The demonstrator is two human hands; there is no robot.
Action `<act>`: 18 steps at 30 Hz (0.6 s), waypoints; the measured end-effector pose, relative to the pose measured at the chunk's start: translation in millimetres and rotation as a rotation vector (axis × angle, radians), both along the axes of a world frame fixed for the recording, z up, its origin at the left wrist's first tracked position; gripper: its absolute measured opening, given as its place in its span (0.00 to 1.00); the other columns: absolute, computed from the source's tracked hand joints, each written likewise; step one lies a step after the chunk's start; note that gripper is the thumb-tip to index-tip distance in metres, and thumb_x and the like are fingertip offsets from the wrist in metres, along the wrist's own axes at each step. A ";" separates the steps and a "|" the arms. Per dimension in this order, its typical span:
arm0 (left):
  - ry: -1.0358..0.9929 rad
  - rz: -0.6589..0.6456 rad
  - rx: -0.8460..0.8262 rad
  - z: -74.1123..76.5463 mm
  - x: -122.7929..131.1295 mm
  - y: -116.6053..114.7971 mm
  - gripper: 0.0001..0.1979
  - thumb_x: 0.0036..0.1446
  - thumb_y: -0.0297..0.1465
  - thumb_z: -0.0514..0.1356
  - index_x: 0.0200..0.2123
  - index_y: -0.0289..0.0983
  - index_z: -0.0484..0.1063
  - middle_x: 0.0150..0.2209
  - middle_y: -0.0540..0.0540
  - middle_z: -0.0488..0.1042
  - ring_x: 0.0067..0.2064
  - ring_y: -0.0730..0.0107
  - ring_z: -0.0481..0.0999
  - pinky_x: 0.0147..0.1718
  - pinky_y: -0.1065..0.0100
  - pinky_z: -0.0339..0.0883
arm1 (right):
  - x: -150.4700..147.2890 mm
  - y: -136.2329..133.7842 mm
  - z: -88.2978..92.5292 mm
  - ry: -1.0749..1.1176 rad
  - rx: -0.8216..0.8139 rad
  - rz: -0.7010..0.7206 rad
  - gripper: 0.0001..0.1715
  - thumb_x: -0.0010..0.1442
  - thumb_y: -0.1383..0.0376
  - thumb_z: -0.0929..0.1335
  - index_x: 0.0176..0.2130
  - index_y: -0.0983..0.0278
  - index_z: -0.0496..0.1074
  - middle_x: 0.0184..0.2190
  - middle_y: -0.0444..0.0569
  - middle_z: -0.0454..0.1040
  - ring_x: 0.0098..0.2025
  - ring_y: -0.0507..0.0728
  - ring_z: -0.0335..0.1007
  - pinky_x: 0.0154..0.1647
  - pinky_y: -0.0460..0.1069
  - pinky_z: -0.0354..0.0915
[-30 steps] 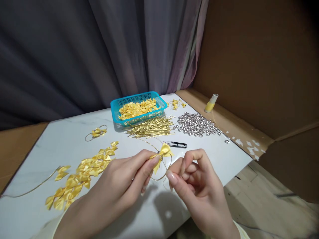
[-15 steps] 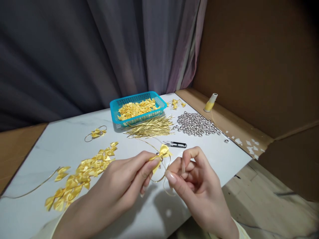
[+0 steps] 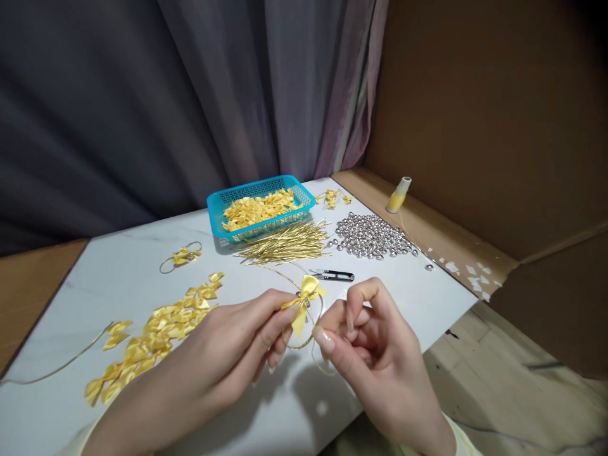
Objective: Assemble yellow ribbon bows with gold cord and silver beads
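My left hand (image 3: 237, 354) is closed, its thumb and forefinger pinching a yellow satin ribbon bow (image 3: 310, 289) by its left side. Silvery beads sit close to the middle of the bow, partly covered by fingers and ribbon. A gold cord (image 3: 300, 346) curves in a loop below and right of the bow. My right hand (image 3: 380, 361) is closed too, thumb and fingertips pinching a thin pale thread (image 3: 322, 368) right beside that loop. Whether those fingertips also grip the cord cannot be made out. Black thread snips (image 3: 336, 275) lie just beyond the hands.
A blue basket (image 3: 215, 218) holds yellow bows. Before it lies a bundle of gold cords (image 3: 285, 244), with silvery beads (image 3: 373, 235) to its right. Loose bows (image 3: 159, 326) and a bow-trimmed cord ring (image 3: 186, 256) are at left. A yellow thread spool (image 3: 398, 195) stands far right.
The bow has turned between my left fingers, so its knot and lower tail show more. My right hand keeps its pinch almost in place. The view has shifted slightly.
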State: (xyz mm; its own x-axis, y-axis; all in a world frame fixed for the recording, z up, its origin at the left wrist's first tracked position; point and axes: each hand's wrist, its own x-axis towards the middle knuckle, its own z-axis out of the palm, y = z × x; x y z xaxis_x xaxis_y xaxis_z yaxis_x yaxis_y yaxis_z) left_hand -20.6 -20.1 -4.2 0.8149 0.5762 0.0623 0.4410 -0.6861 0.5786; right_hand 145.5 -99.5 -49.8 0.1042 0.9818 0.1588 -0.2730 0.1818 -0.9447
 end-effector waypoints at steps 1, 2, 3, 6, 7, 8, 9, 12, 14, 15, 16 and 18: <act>0.003 -0.007 -0.001 0.5 -0.4 0.0 0.13 0.67 0.29 0.42 0.31 0.40 0.60 0.24 0.55 0.67 0.23 0.79 0.69 0.25 0.76 0.64 | 0.2 0.0 0.2 0.004 0.000 0.001 0.13 0.61 0.68 0.65 0.33 0.60 0.54 0.26 0.39 0.64 0.23 0.46 0.52 0.20 0.41 0.50; 0.010 -0.011 0.002 0.9 -0.8 0.0 0.13 0.67 0.29 0.42 0.31 0.40 0.60 0.24 0.55 0.67 0.24 0.79 0.69 0.25 0.76 0.64 | 0.5 0.0 0.4 0.010 0.002 0.006 0.12 0.61 0.68 0.65 0.33 0.60 0.54 0.26 0.39 0.64 0.23 0.46 0.52 0.20 0.41 0.49; 0.014 -0.022 0.002 1.4 -1.2 -0.1 0.13 0.67 0.29 0.42 0.32 0.40 0.60 0.24 0.55 0.67 0.24 0.79 0.69 0.25 0.76 0.63 | 0.6 -0.1 0.5 0.018 0.002 0.009 0.12 0.61 0.68 0.65 0.33 0.60 0.54 0.26 0.39 0.64 0.23 0.46 0.52 0.20 0.41 0.49; 0.019 -0.031 0.020 2.8 -1.9 -1.1 0.12 0.67 0.29 0.42 0.34 0.40 0.60 0.25 0.55 0.67 0.24 0.79 0.69 0.25 0.76 0.63 | 1.2 -0.7 0.8 0.053 -0.005 0.016 0.13 0.61 0.69 0.65 0.33 0.60 0.54 0.26 0.39 0.65 0.23 0.46 0.51 0.21 0.41 0.49; 0.015 -0.029 0.032 3.1 -2.0 -1.7 0.11 0.67 0.29 0.42 0.35 0.40 0.61 0.25 0.55 0.66 0.24 0.79 0.69 0.25 0.76 0.63 | 1.3 -1.0 0.9 0.062 -0.005 0.020 0.13 0.61 0.69 0.66 0.33 0.60 0.54 0.26 0.39 0.65 0.23 0.46 0.51 0.21 0.41 0.49; 0.009 -0.030 0.045 3.3 -2.2 -2.4 0.11 0.67 0.29 0.42 0.36 0.40 0.61 0.25 0.55 0.66 0.24 0.79 0.69 0.25 0.76 0.63 | 1.4 -1.2 1.0 0.067 -0.004 0.023 0.13 0.61 0.70 0.66 0.33 0.60 0.55 0.26 0.38 0.65 0.23 0.46 0.51 0.21 0.40 0.49; 0.006 -0.028 0.059 3.3 -2.4 -3.1 0.10 0.67 0.29 0.42 0.36 0.40 0.61 0.25 0.56 0.66 0.23 0.79 0.69 0.25 0.76 0.63 | 1.3 -1.5 1.3 0.071 0.001 0.026 0.13 0.61 0.70 0.66 0.33 0.60 0.55 0.26 0.38 0.65 0.23 0.46 0.51 0.21 0.40 0.49; 0.010 -0.006 0.099 2.9 -3.2 -5.2 0.09 0.67 0.29 0.43 0.39 0.41 0.61 0.25 0.56 0.66 0.23 0.79 0.69 0.25 0.76 0.62 | 0.2 -2.8 3.5 0.086 -0.007 0.012 0.13 0.60 0.71 0.67 0.32 0.60 0.55 0.26 0.38 0.65 0.23 0.45 0.51 0.21 0.40 0.49; 0.001 -0.006 0.115 2.5 -3.7 -6.0 0.08 0.67 0.29 0.44 0.39 0.42 0.61 0.25 0.57 0.66 0.23 0.80 0.69 0.25 0.77 0.62 | -1.3 -4.3 5.8 0.097 -0.032 -0.023 0.13 0.59 0.71 0.67 0.32 0.60 0.56 0.25 0.38 0.66 0.22 0.45 0.51 0.20 0.40 0.48; -0.007 -0.005 0.121 2.4 -3.8 -6.3 0.08 0.67 0.29 0.44 0.39 0.42 0.61 0.25 0.57 0.66 0.24 0.80 0.69 0.24 0.77 0.62 | -2.1 -5.2 6.9 0.096 -0.046 -0.041 0.13 0.59 0.71 0.67 0.32 0.60 0.56 0.25 0.38 0.66 0.22 0.45 0.51 0.21 0.40 0.48; -0.015 -0.005 0.127 2.4 -3.8 -6.5 0.08 0.67 0.30 0.44 0.39 0.42 0.61 0.25 0.57 0.66 0.23 0.80 0.69 0.24 0.77 0.61 | -2.9 -6.1 7.9 0.092 -0.060 -0.055 0.13 0.58 0.71 0.67 0.32 0.60 0.56 0.25 0.38 0.66 0.22 0.45 0.51 0.21 0.40 0.48; -0.028 -0.002 0.131 2.7 -3.6 -6.8 0.08 0.67 0.30 0.44 0.38 0.41 0.62 0.24 0.57 0.66 0.23 0.80 0.69 0.24 0.76 0.61 | -4.0 -7.8 9.5 0.077 -0.079 -0.070 0.13 0.58 0.71 0.68 0.31 0.60 0.57 0.25 0.38 0.66 0.23 0.46 0.51 0.21 0.40 0.48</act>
